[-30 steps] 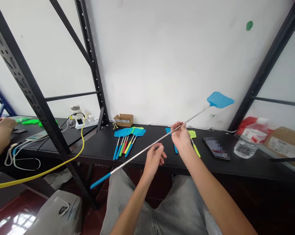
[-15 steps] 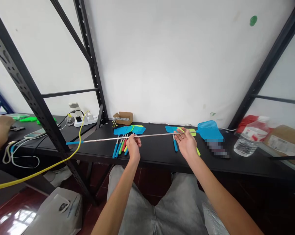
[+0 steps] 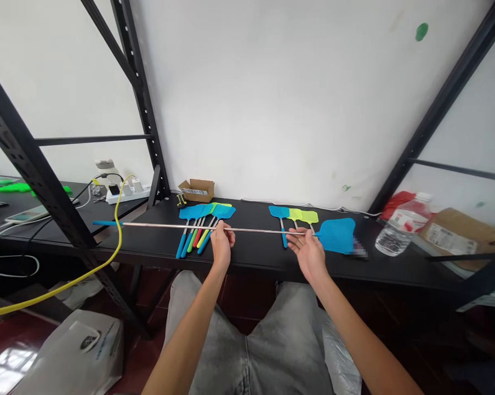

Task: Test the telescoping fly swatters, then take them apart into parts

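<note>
Both my hands hold an extended blue fly swatter [image 3: 335, 235] level above the black table. Its thin metal rod runs leftward to a blue handle. My left hand [image 3: 222, 241] is closed around the middle of the rod. Near the swatter's head, my right hand [image 3: 308, 249] pinches the rod with thumb and fingers, palm turned up. Behind my left hand lies a fanned group of fly swatters [image 3: 192, 210] with blue, green, red and yellow handles. Beyond my right hand lie several more swatters [image 3: 279, 211] with blue and yellow-green heads.
A small open cardboard box [image 3: 201, 189] stands by the wall. To the right are a plastic bottle [image 3: 395, 236] and a brown package [image 3: 465, 236]. A yellow cable [image 3: 118, 236] hangs in front of the shelf post [image 3: 45, 181], near the swatter's handle. A power strip [image 3: 127, 193] lies left.
The swatter's head has turned and dropped, now lying flatter and lower at the right. Both hands keep their grip. The view has shifted, and another person's hand at far left is out of sight.
</note>
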`<state>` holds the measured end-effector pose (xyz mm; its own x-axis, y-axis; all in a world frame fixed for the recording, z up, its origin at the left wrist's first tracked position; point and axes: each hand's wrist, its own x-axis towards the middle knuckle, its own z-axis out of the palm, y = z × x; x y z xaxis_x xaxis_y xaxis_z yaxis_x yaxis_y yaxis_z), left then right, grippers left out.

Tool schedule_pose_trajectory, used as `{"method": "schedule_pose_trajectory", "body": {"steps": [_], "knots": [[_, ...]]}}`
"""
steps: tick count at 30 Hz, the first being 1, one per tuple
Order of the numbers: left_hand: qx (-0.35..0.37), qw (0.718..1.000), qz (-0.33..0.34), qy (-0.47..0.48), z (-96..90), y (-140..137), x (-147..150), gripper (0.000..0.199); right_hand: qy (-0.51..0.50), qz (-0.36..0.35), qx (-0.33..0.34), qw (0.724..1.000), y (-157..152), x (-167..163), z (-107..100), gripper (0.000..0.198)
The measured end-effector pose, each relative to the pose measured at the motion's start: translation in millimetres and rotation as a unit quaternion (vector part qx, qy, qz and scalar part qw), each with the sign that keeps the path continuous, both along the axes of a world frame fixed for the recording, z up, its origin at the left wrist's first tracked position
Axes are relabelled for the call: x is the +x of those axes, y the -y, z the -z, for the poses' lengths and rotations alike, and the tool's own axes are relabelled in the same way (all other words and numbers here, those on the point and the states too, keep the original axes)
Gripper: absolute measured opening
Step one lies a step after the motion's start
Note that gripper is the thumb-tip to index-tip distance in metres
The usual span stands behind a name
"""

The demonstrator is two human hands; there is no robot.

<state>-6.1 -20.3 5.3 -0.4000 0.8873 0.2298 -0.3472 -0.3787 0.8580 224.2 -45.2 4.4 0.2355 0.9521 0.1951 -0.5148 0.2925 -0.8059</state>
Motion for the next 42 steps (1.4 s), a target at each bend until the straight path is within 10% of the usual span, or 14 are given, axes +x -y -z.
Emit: {"method": "schedule_pose_trajectory", "body": {"steps": [42], "knots": [[0.042,0.989,0.103,-0.094,4.9,0.9,-6.2,0.025,-0.059,-0.076,-0.015,0.995,-0.7,0.5,13.0,0.031]]}}
